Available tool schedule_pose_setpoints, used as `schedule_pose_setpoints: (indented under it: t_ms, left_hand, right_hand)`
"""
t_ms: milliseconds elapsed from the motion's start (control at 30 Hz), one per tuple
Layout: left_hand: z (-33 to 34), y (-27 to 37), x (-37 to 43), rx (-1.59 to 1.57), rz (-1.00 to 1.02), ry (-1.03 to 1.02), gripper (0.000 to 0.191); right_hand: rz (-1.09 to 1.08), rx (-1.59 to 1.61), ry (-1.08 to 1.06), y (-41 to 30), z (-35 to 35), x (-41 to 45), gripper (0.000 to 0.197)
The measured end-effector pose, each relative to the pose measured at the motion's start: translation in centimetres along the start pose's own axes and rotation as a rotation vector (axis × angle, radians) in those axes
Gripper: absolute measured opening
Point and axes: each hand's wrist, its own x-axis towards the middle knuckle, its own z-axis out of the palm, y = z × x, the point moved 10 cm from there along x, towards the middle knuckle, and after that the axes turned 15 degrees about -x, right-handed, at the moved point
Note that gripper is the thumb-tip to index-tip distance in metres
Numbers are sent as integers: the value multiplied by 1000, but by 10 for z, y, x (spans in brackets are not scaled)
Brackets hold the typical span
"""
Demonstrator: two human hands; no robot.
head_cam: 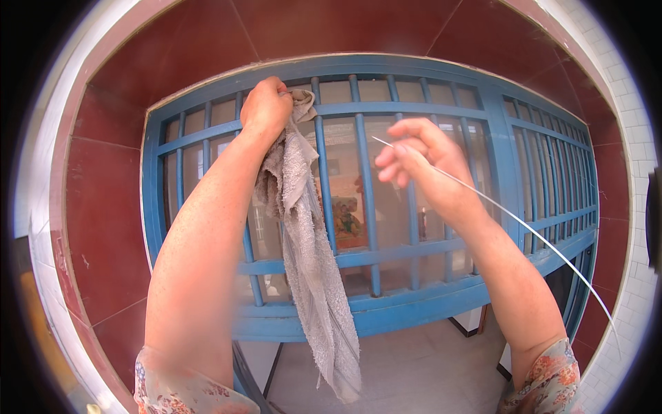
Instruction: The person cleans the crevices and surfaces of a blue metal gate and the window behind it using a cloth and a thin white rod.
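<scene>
My left hand [267, 106] is raised to the upper rail of a blue window grille [362, 107], its fingers closed on a worn grey towel [315, 259]. From that fist the towel hangs in folds down past the grille's bottom rail. To the right, my right hand [426, 158] is held in front of the bars with its fingers curled. Between its thumb and fingers runs a thin white wire or cord [522, 222], the tip pointing up and left, the long end arcing down to the right.
Dark red tiles [331, 28] surround the blue frame. Behind the bars, window glass [388, 191] carries reflections, and a colourful picture [347, 220] shows through it. A second barred section [553, 171] continues to the right. Below the frame there is a pale floor [414, 362].
</scene>
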Motion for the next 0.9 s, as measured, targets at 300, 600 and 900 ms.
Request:
schedule_pose_setpoints:
  t_ms: [300,600,900]
  left_hand:
    - [2,-12,1,57,-129,21,23]
    - [1,-9,-2,29,-102,14,23]
    - [-2,6,-18,-6,205,-120,27]
  right_hand:
    - [-119,-28,-71,16,56,126,24]
    - [-254,-799,173,29,50,149,15]
    - [-142,-851,214,42,54,170,15]
